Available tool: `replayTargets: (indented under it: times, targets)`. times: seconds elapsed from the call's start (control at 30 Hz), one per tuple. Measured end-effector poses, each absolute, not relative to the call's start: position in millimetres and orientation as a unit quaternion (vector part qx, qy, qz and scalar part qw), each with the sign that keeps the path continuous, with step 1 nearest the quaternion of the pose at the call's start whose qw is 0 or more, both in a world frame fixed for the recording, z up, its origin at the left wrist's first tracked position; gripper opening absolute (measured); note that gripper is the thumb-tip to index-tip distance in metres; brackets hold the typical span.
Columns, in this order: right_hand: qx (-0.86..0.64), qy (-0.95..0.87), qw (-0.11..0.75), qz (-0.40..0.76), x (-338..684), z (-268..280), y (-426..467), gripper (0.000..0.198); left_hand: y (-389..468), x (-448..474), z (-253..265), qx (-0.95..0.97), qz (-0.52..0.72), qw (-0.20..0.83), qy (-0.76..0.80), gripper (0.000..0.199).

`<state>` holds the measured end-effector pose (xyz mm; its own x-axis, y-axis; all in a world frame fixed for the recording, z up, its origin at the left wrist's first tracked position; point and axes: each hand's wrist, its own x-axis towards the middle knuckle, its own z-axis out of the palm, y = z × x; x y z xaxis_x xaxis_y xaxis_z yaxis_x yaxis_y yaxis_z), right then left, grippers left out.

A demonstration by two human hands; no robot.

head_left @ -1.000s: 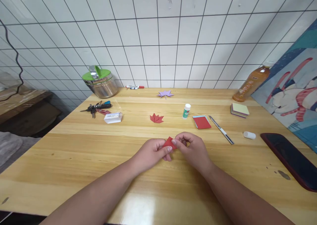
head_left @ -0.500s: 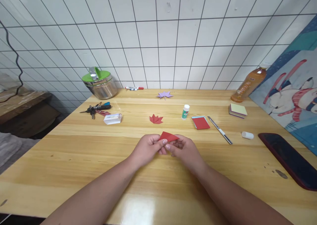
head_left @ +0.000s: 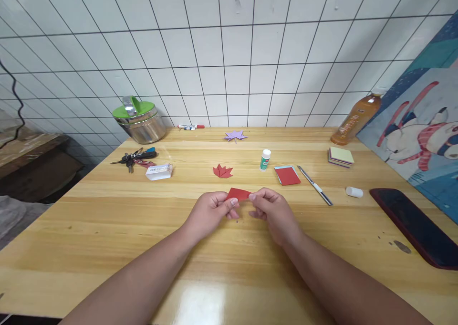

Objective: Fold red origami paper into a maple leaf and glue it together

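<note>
Between my two hands is a small piece of folded red paper [head_left: 238,194], held just above the wooden table. My left hand [head_left: 213,211] grips its left side, thumb on top and fingers curled beneath. At the paper's right corner, the thumb and forefinger of my right hand [head_left: 274,211] pinch it. Just beyond them lies a red folded-paper leaf [head_left: 223,171]. Farther back is a purple folded-paper leaf [head_left: 235,136]. A glue stick [head_left: 265,161] stands uncapped to the right, beside a small stack of square paper [head_left: 287,175] with a red sheet on top.
Right of the paper lie a craft knife [head_left: 315,185], a white cap [head_left: 354,192], a phone [head_left: 415,227], sticky notes [head_left: 340,156] and a leaning drink bottle [head_left: 358,117]. On the left are a white box [head_left: 159,172], keys [head_left: 134,158], a green-lidded metal pot [head_left: 143,127] and a marker [head_left: 191,127].
My right hand has shifted its pinch to the paper's right corner, its other fingers now apart from my left hand. The paper has turned slightly, and the whole view has shifted a little.
</note>
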<state>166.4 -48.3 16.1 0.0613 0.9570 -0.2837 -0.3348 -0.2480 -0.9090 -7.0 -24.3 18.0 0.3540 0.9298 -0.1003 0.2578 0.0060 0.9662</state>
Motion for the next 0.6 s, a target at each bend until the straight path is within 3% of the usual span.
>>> replayTargets:
  times: [0.2,0.37,0.43,0.6]
  targets:
    - [-0.525,-0.289,0.615,0.512,201,22,-37,0.029,-11,-17,14,0.592,0.337,0.541,0.493,0.033]
    - [-0.535,-0.389,0.479,0.578,179,22,-47,0.038,-19,-8,12,0.598,0.307,0.574,0.467,0.032]
    - [-0.539,-0.434,0.430,0.579,167,19,-50,0.030,-24,-3,10,0.611,0.295,0.580,0.450,0.031]
    - [-0.557,-0.470,0.412,0.547,164,13,-50,0.025,-27,0,10,0.628,0.275,0.592,0.424,0.031]
